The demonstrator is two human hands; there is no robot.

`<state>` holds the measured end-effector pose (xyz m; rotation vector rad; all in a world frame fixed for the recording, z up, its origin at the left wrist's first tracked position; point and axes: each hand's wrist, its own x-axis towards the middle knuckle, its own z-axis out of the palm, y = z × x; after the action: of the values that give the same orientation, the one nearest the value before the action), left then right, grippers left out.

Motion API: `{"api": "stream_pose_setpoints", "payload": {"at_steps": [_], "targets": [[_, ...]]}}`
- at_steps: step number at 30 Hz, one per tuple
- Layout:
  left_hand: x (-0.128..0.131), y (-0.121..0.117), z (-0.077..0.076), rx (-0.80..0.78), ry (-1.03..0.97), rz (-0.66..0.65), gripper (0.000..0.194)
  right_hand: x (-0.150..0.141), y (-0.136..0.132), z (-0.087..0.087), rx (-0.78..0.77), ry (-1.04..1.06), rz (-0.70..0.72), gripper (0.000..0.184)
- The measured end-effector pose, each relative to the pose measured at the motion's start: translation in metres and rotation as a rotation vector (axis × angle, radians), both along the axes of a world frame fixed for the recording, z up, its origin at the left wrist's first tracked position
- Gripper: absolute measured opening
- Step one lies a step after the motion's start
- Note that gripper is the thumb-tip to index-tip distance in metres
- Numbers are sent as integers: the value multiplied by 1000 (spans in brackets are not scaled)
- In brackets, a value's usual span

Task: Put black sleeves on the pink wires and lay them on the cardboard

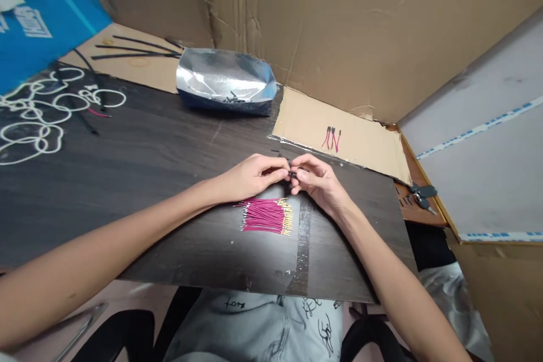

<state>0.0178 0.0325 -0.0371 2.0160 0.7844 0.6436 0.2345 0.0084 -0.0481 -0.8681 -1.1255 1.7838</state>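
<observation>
My left hand (265, 174) and my right hand (318, 182) meet above the table, fingers closed in pinches. Between their fingertips is a small black piece (292, 173); it looks like a short tube or sleeve, but the fingers cover most of it. Just below the hands lies a row of short magenta-red wires (263, 216), side by side, with gold terminals (287, 218) on their right ends and bare silvery tips on the left. A few dark bits show on the table behind my fingers.
Several red wires with black ends (332, 138) lie on a cardboard strip (360, 150). A silver-lined pouch (227, 76) holding small black pieces stands at the back. Black tubes (136, 48) and tangled white cord (46, 104) lie left. Keys (421, 195) sit at the right.
</observation>
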Motion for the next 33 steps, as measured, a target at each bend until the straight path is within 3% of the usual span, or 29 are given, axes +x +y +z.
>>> {"api": "stream_pose_setpoints", "payload": {"at_steps": [10,20,27,33], "targets": [[2,2,4,-37,50,22,33,0,3,0,2,145,26,26],[0,-2,9,-89,145,31,38,-4,4,-6,61,114,2,31],[-1,3,12,-35,-27,63,33,-9,5,-6,131,110,-96,36],[-4,2,12,-248,-228,161,30,-17,-3,-9,304,-140,-82,28]]}}
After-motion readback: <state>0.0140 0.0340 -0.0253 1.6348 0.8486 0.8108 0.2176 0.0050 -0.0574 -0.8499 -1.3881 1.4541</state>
